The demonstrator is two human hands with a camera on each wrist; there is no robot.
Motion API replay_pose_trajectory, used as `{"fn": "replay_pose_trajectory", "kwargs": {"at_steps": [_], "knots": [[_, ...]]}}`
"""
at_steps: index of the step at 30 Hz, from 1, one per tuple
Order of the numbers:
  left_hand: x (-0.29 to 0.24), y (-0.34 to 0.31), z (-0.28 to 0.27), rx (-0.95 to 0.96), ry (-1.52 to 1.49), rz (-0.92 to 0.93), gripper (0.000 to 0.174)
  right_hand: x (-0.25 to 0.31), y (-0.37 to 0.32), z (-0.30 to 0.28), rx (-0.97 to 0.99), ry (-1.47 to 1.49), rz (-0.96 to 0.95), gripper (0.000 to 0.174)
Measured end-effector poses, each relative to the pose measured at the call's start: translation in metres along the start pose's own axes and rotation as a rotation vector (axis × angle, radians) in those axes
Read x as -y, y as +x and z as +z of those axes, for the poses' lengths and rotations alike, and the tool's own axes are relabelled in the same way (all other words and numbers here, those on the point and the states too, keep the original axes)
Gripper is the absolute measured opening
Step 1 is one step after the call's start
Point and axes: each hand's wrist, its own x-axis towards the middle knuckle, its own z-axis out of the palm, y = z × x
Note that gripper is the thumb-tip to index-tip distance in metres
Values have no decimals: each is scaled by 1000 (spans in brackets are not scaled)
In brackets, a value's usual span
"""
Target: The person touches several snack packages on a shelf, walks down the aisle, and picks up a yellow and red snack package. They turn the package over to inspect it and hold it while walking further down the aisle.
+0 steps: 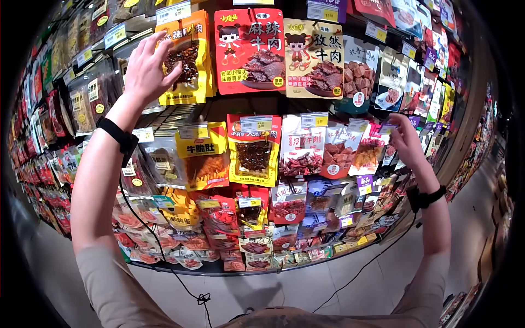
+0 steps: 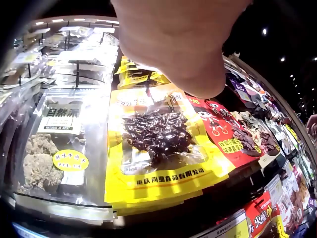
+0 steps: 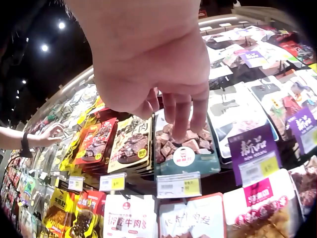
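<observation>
At the upper left of the head view my left hand (image 1: 149, 68) is raised, fingers apart and slightly bent, in front of an orange and yellow packet (image 1: 188, 82). In the left wrist view that packet (image 2: 158, 144) hangs below the hand (image 2: 183, 44); whether they touch I cannot tell. My right hand (image 1: 407, 141) is at the right of the rack with loosely bent fingers and no packet visibly held. The right wrist view has this hand (image 3: 153, 74) over a teal-bottomed packet of meat cubes (image 3: 185, 148); contact is unclear.
Red (image 1: 249, 54) and beige (image 1: 314, 60) packets hang between the hands. Lower rows carry more packets, with price tags (image 1: 256, 123) in front. Thin black cables run down from both wristbands. Tiled floor (image 1: 229, 290) shows below the rack.
</observation>
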Motion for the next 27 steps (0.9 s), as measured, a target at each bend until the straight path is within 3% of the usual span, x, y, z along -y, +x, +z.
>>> {"fn": "replay_pose_trajectory", "kwargs": {"at_steps": [2, 4, 6, 9, 10, 13, 18, 20, 22, 27], "knots": [[9, 6, 0, -24, 9, 23, 41, 14, 25, 9, -76, -35, -96, 30], [15, 11, 1, -36, 16, 15, 40, 34, 47, 14, -58, 62, 2, 30], [21, 16, 6, -82, 6, 29, 40, 42, 68, 20, -83, 0, -36, 31], [23, 14, 10, -83, -93, -224, 42, 40, 100, 26, -85, 52, -62, 32], [24, 11, 14, -81, -96, -227, 42, 45, 107, 29, -86, 82, -24, 33], [29, 9, 21, 42, -241, -539, 56, 60, 133, 39, -56, 175, 37, 34], [48, 10, 36, 44, -248, -560, 65, 63, 175, 52, -21, 333, 55, 42], [48, 20, 29, 299, -499, -801, 67, 75, 182, 57, -11, 394, 72, 45], [50, 21, 40, 202, -542, -802, 63, 81, 187, 61, -1, 453, 95, 47], [43, 33, 42, 254, -950, -1029, 60, 80, 209, 66, 76, 676, 168, 46]]}}
